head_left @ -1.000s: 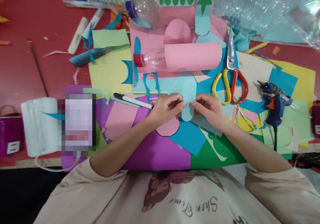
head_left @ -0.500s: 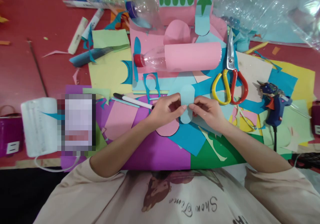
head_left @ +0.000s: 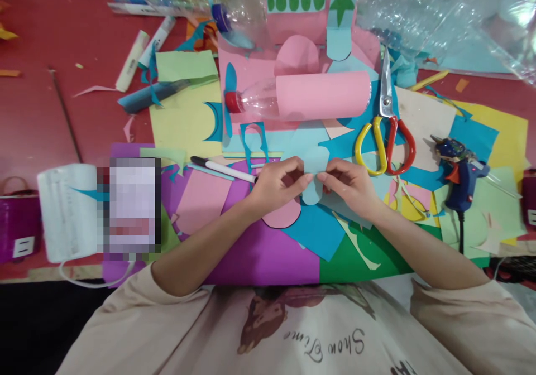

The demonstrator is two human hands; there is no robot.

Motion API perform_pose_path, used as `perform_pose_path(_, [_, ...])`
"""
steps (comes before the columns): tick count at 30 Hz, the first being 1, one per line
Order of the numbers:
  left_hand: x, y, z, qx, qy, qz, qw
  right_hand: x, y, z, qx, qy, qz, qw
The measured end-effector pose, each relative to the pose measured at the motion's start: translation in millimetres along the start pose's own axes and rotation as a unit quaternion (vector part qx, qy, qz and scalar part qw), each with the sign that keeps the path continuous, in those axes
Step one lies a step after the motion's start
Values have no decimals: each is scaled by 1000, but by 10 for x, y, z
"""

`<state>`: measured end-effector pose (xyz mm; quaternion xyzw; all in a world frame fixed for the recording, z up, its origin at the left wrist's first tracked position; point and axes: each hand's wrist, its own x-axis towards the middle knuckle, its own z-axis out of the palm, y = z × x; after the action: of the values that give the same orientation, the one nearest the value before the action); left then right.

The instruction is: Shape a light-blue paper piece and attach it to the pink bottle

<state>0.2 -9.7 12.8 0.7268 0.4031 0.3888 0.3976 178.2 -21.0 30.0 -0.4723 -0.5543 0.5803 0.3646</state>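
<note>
Pale-blue paper cutout (head_left: 315,162) is hovering centre, near side of the pink-wrapped bottle (head_left: 322,95); I'm seeing left grip (head_left: 276,184) and right grip (head_left: 349,185) both pinching its edges, scissors (head_left: 387,135) lying just right.

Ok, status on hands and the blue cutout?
Left hand, right hand both pinching the light blue paper cutout. Scissors and glue gun to the right, apart from it.
</note>
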Motion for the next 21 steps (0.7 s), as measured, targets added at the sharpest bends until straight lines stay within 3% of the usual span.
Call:
perform_pose_path(12, [20, -9, -25, -28, 7, -33, 999, -3, 11, -47, -6, 4, -1, 1000])
perform_pose_path(17, [23, -41, 17, -47, 47, -70, 995, -4, 27, -39, -31, 16, -63, 997])
perform_pose_path(21, [21, -9, 1, -17, -15, -41, 999, -10, 77, -35, -61, 7, -105, 993])
